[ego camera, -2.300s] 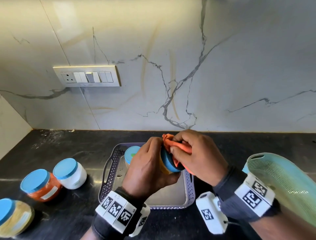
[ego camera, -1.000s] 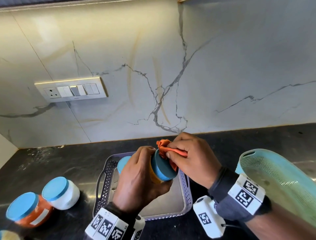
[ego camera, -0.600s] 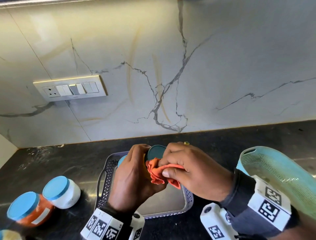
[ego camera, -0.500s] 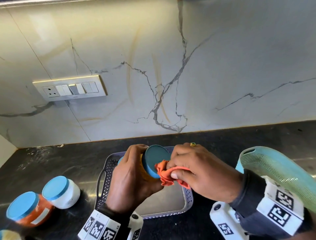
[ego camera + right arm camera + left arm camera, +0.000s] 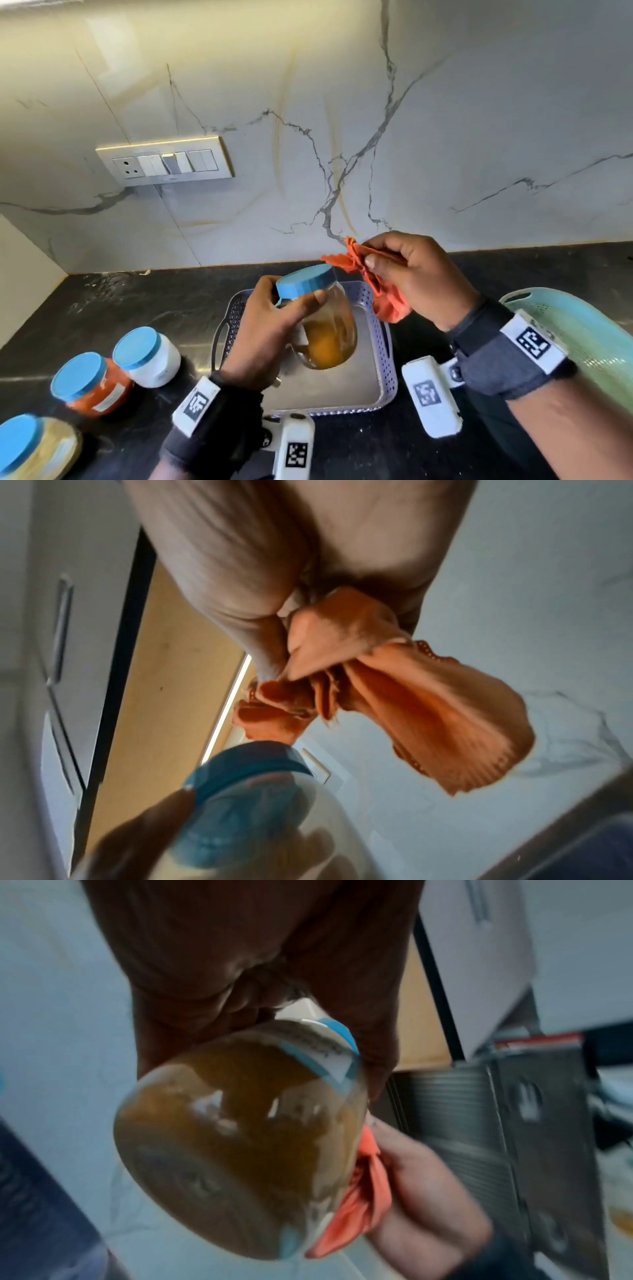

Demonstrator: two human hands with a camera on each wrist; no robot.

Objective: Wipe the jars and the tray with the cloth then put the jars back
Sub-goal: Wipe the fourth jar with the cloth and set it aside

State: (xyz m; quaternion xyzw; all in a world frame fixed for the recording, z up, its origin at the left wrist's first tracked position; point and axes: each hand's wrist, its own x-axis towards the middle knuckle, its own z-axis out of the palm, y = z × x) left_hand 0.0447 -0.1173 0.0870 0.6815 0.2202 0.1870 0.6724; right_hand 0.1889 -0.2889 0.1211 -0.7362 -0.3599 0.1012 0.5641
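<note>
The cloth [image 5: 373,281] has come off the jar [image 5: 323,325]: half a second ago it was bunched against the blue lid [image 5: 306,281], and now the right hand [image 5: 418,274] has drawn it up and to the right, pinching it in a crumpled wad with one end hanging loose. The two are just apart in the head view. I'd say the wiping of this jar is finished, or paused for a fresh grip.

The left hand [image 5: 270,329] has its fingers and thumb curled round the jar just under the lid, holding it in the air above the tray [image 5: 383,346], tilted with its base swung toward the right. It is clear glass, rounded, partly filled with a brownish-yellow paste that smears up the inside wall; a paper label shows on the side facing the palm.

Three more blue-lidded jars [image 5: 145,356] stand on the dark counter [image 5: 137,308] to the left, well away from the tray. By my reckoning this jar joins them next, and the tray has yet to be wiped.
</note>
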